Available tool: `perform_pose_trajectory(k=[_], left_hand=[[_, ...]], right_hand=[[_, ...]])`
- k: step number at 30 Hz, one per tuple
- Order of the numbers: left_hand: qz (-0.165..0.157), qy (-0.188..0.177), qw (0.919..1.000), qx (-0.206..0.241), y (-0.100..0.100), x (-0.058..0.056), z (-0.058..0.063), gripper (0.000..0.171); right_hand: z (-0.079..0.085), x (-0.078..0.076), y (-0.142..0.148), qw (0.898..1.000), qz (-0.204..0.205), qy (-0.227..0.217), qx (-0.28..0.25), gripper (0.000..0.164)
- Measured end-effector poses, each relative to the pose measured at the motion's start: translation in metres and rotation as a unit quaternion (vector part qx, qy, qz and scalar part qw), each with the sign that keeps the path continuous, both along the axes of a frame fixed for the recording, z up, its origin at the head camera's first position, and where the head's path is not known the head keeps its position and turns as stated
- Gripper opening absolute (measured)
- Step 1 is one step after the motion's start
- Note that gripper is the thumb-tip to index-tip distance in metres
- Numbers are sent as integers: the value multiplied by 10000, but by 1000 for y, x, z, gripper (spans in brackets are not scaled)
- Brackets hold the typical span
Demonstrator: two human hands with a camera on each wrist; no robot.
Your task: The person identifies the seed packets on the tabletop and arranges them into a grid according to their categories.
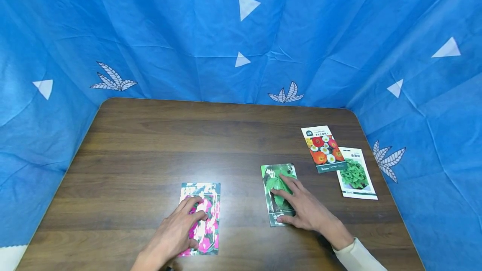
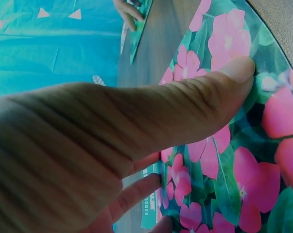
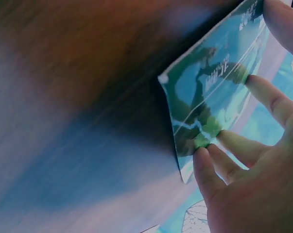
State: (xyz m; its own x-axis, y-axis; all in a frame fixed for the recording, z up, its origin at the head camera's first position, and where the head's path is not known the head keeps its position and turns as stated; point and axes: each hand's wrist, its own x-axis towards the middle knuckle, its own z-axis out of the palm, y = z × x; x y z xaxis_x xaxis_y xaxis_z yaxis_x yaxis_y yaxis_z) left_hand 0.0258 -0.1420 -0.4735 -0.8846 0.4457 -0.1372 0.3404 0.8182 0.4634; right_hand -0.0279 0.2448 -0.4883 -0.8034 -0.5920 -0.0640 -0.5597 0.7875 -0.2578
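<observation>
Flat on the table lies a seed packet with pink flowers, nearest the front. My left hand rests on its left side, fingers slightly bent; the left wrist view shows the thumb lying across the printed flowers. To the right is a green-leaf seed packet. My right hand touches that packet's face with spread fingertips. In the right wrist view the green-leaf packet appears under several fingers. Neither hand visibly pinches its packet.
At the right of the brown wooden table lie two more packets. The one with red and orange flowers overlaps a corner of the white packet with leafy herbs. A blue curtain borders the table's back and sides.
</observation>
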Motion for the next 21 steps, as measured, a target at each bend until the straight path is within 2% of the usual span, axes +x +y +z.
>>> perform_pose_trajectory(k=[7,15,21], left_hand=[[12,-77,10000,6,0,-1,0,57],[-41,135,9999,-15,0,0,0,58],[-40,99,9999,-30,1,-1,0,57]], right_hand=[[2,3,-7,9998,0,-105,185,77],[4,7,-13,9993,-38,-235,285,75],[4,9,-18,9992,-15,-277,300,77]])
